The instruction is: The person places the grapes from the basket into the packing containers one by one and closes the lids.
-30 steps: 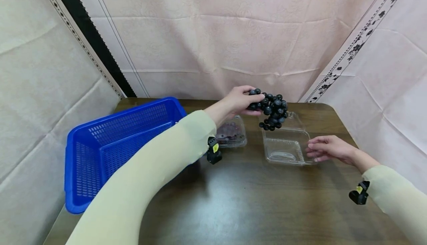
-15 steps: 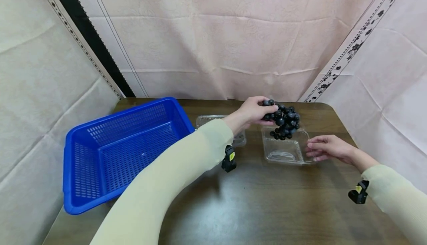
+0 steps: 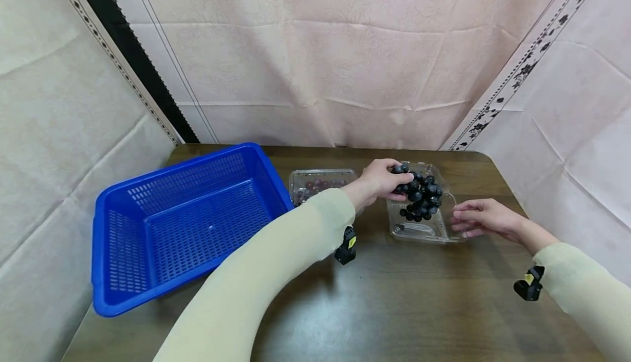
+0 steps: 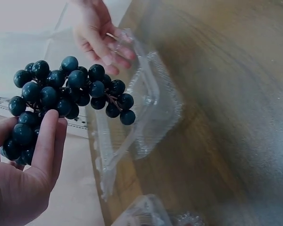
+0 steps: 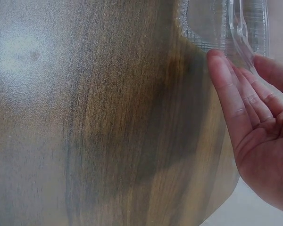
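Observation:
In the head view my left hand (image 3: 378,179) grips a bunch of dark grapes (image 3: 423,197) near one end. The bunch hangs over a clear plastic clamshell container (image 3: 419,233) whose lid is folded back. From the left wrist view, the thumb and fingers are around the near end of the grapes (image 4: 49,96), and the far end dangles free. My right hand (image 3: 485,219) is at the container's right edge, its fingers extended and loosely apart. Close up in the right wrist view, its fingertips (image 5: 216,55) touch the container's wall (image 5: 205,33), with the thumb near the rim.
A blue perforated basket (image 3: 197,230) takes up the table's left side. Between it and the open container sits another clear box (image 3: 320,182) with reddish grapes, partly hidden by my left arm. Cloth curtains (image 3: 305,77) hang behind the wooden table (image 3: 394,296).
My left hand has carried the grapes right and then down, closer to the open container. The basket and second box are less covered by the arm. My right hand stays almost still.

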`<state>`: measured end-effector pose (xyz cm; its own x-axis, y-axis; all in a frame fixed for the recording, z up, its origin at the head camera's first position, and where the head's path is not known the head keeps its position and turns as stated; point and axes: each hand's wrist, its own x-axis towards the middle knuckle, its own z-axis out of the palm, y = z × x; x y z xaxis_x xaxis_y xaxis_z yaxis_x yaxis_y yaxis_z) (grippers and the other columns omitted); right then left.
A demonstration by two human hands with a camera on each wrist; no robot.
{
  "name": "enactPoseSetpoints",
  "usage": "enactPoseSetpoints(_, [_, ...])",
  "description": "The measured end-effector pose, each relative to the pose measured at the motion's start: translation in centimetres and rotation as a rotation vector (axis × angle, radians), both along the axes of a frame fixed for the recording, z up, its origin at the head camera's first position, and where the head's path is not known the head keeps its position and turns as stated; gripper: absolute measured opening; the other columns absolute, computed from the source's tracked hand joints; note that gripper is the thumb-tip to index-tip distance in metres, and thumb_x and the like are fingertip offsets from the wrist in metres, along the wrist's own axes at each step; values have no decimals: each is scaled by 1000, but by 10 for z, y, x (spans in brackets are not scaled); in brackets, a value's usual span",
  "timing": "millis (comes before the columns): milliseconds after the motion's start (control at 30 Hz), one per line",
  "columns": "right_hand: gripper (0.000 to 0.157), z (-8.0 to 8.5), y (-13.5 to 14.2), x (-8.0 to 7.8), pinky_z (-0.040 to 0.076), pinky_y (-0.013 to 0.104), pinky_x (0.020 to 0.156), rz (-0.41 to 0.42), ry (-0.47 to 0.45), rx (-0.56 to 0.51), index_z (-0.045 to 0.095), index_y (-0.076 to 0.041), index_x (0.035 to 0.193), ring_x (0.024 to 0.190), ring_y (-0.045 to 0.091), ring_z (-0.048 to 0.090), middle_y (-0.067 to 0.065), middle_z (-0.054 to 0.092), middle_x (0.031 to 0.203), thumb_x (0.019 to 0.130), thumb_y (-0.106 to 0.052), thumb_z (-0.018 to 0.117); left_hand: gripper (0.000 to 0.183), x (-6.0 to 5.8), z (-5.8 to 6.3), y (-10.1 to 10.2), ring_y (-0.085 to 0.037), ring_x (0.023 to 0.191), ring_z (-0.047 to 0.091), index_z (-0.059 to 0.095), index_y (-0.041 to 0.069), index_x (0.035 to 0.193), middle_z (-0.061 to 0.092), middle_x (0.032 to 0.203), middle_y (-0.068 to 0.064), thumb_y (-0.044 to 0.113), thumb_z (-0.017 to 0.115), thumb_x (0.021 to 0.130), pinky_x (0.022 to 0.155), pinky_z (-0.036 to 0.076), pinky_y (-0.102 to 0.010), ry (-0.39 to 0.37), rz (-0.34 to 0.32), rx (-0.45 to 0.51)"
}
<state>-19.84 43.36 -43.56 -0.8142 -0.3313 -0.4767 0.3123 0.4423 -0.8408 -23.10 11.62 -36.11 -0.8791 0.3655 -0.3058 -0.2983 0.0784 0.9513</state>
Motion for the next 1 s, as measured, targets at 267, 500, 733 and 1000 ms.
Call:
enactPoseSetpoints(267, [52,1,-2,2,58,45,84,-8,5,16,35,16,135,108,30,65,31,56,127,102,-20,50,14,5,-10,4,-27,98,65,67,11,101,59,109,-9,15,71,88,61,61,-33,29,-31,-147])
enactPoseSetpoints(500, [52,3,-3,2,58,45,84,2,4,9,35,17,135,109,31,64,30,57,126,102,-21,50,8,9,-21,14,-26,89,66,67,11,93,55,112,-12,13,73,87,64,62,-37,29,-41,-172])
enactPoseSetpoints(733, [53,-1,-2,2,58,45,84,-16,4,14,35,15,137,110,32,64,30,56,128,102,-22,50,9,10,-32,26,-29,77,69,67,9,92,53,116,-16,11,73,86,71,61,-42,20,-64,-187])
enactPoseSetpoints(1000, [50,-1,-1,4,58,45,84,-17,17,-1,38,14,134,108,31,65,26,60,124,101,-21,51,10,8,-39,38,-26,74,69,64,12,92,57,112,-12,17,72,88,71,61,-40,34,-80,-291])
